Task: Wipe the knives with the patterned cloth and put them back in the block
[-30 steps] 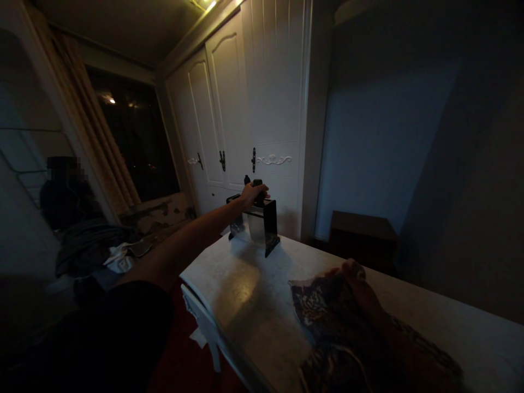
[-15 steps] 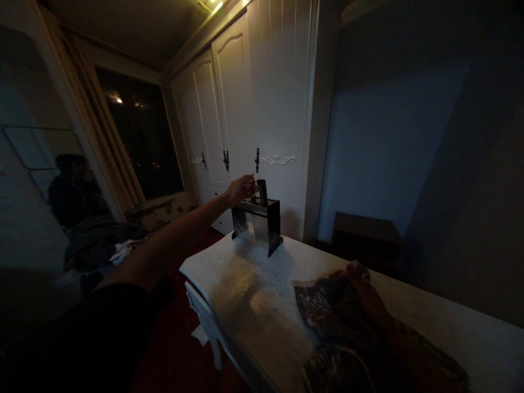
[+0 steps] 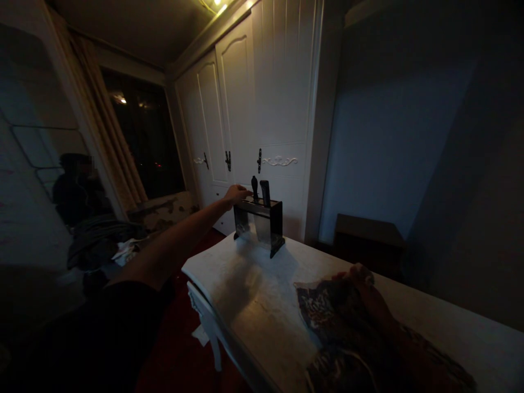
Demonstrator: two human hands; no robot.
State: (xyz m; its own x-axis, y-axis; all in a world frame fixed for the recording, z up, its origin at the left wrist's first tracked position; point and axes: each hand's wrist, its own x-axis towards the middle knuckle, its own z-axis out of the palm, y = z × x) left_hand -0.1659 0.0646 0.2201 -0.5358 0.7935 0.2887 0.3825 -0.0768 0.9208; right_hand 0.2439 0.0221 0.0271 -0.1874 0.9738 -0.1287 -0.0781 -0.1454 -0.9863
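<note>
A dark knife rack (image 3: 258, 226) stands at the far end of the white table (image 3: 254, 305). Two black knife handles (image 3: 260, 190) stick up from its top. My left hand (image 3: 236, 194) is stretched out to the rack's top left corner, fingers extended and holding nothing, just left of the handles. My right hand (image 3: 361, 285) lies nearer to me on a dark patterned cloth (image 3: 327, 314) spread on the table, with its fingers curled over the cloth's far edge. The room is dim, so finger detail is faint.
White wardrobe doors (image 3: 262, 109) rise right behind the rack. A dark low cabinet (image 3: 368, 232) stands by the wall on the right. On the left, a person (image 3: 76, 188) sits in shadow by a heap of clothes (image 3: 98, 243) and a curtained window.
My left hand was gripping a knife handle in the rack; it has let go and drawn back to the rack's left corner. The second handle now shows. My right hand has stayed on the cloth.
</note>
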